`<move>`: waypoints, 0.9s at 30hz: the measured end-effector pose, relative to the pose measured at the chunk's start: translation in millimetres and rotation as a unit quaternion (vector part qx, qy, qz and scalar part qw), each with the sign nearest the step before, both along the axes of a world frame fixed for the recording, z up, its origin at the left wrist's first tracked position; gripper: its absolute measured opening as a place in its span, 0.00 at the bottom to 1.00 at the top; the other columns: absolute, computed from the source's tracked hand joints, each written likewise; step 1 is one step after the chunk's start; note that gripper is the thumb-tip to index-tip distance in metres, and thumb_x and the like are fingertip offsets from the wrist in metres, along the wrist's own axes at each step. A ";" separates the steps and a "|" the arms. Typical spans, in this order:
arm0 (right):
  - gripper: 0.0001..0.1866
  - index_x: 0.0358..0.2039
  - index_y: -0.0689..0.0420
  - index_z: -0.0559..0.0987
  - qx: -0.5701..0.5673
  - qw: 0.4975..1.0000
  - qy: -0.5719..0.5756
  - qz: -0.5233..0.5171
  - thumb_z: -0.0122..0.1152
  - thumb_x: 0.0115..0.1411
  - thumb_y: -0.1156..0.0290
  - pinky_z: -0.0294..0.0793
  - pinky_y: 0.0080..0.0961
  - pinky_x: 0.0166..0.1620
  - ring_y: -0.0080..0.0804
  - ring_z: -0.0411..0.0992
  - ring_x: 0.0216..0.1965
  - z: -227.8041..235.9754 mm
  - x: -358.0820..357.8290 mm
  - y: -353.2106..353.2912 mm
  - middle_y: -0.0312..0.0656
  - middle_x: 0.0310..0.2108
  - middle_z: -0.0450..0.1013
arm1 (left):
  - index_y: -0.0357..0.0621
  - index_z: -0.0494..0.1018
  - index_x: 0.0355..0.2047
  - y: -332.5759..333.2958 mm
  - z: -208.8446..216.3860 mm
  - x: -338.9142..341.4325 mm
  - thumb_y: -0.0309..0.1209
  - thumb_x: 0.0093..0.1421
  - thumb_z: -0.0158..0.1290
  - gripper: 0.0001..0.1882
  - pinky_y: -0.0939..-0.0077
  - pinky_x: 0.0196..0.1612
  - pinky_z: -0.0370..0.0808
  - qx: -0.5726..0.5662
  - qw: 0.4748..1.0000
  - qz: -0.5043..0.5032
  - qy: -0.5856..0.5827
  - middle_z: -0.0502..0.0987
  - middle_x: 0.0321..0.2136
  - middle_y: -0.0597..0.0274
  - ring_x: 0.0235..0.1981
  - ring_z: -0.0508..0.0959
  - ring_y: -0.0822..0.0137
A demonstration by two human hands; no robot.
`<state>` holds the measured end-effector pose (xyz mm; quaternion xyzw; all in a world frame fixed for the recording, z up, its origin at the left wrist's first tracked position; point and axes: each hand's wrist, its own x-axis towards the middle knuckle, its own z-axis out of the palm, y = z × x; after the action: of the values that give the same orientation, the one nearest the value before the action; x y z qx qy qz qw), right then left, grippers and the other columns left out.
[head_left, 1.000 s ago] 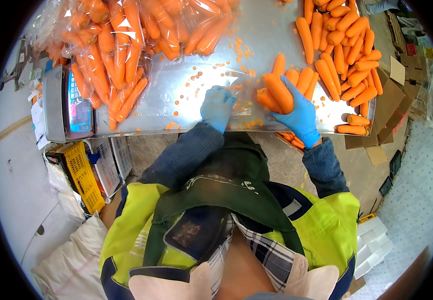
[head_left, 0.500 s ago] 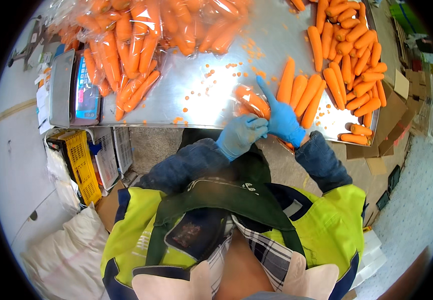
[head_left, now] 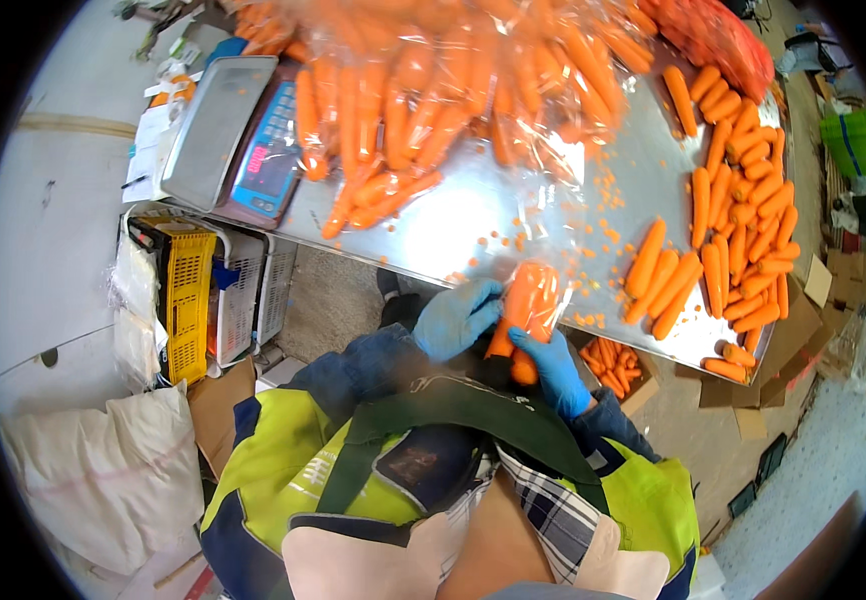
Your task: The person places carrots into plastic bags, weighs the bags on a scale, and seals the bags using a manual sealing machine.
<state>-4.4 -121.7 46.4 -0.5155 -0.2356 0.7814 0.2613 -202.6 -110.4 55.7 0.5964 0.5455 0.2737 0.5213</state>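
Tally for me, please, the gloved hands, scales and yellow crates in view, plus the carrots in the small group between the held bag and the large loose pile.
Gloved hands: 2
Carrots in the small group: 4
Scale: 1
Yellow crate: 1
Total: 8

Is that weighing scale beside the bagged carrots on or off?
On: the scale has a display lit with red figures.
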 end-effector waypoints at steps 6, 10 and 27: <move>0.18 0.43 0.63 0.76 0.001 0.999 -0.043 0.021 0.63 0.59 0.64 0.72 0.19 0.36 0.22 0.72 0.34 0.8 -103.9 -7.8 0.36 0.35 0.75 | 0.40 0.69 0.52 -12.1 -30.0 -88.4 0.41 0.63 0.51 0.22 0.63 0.39 0.75 0.133 0.982 0.079 0.110 0.76 0.35 0.45 0.36 0.78 0.47; 0.18 0.42 0.64 0.76 0.037 0.989 -0.104 0.099 0.62 0.60 0.61 0.71 0.18 0.37 0.20 0.71 0.34 -16.0 -158.3 -41.7 0.36 0.34 0.75 | 0.48 0.75 0.36 -61.0 -24.1 -186.5 0.43 0.62 0.50 0.13 0.61 0.29 0.74 0.108 0.987 -0.096 0.075 0.76 0.23 0.55 0.25 0.77 0.52; 0.29 0.36 0.56 0.75 0.263 0.940 0.102 0.191 0.37 0.67 0.43 0.69 0.19 0.27 0.24 0.71 0.21 172.7 -407.7 162.3 0.38 0.23 0.75 | 0.39 0.75 0.31 52.1 200.5 -434.3 0.41 0.63 0.51 0.16 0.82 0.20 0.71 0.044 0.956 0.221 -0.185 0.77 0.19 0.59 0.16 0.76 0.70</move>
<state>-412.2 40.6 219.1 -0.2913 -0.4990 0.7751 0.2555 -636.9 -58.3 256.3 0.4220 0.5454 0.5116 0.5126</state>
